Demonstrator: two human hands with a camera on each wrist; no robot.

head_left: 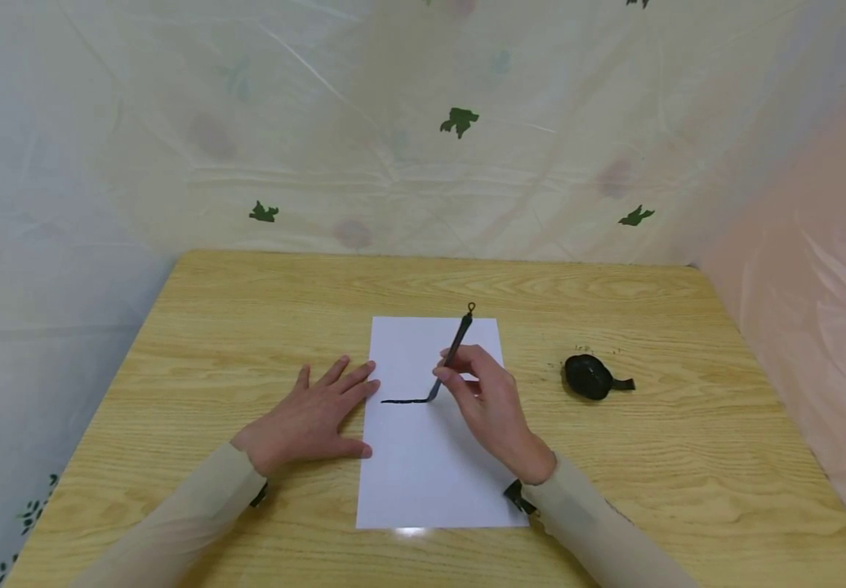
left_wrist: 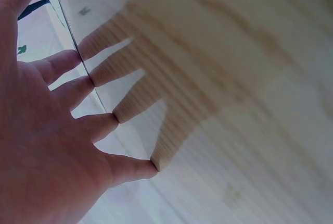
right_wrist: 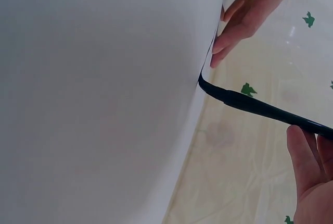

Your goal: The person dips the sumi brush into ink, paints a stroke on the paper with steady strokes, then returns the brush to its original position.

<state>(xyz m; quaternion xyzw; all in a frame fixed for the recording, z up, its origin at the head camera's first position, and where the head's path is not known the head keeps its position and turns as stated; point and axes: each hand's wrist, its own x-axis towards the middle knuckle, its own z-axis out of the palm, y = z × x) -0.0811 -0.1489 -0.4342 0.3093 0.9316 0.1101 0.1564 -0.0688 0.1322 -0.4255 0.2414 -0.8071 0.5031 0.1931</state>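
Note:
My right hand (head_left: 489,400) pinches the dark handle of an ink brush (head_left: 456,343), which has a small loop at its top end. The brush tip bends against a white sheet of paper (head_left: 430,482). From the tip, a short black stroke (head_left: 402,401) runs left across the sheet. In the right wrist view the bristles (right_wrist: 210,88) curve where they meet the paper. My left hand (head_left: 313,420) lies with its fingers spread, its fingertips at the paper's left edge. Seen from the left wrist, the fingers (left_wrist: 96,127) touch the glossy surface, which mirrors them.
A black ink dish (head_left: 588,376) with a short handle stands right of the paper, small dark specks around it. The wood-grain table (head_left: 247,302) ends at a pale curtain (head_left: 364,131) with green bird shapes. More curtain hangs on both sides.

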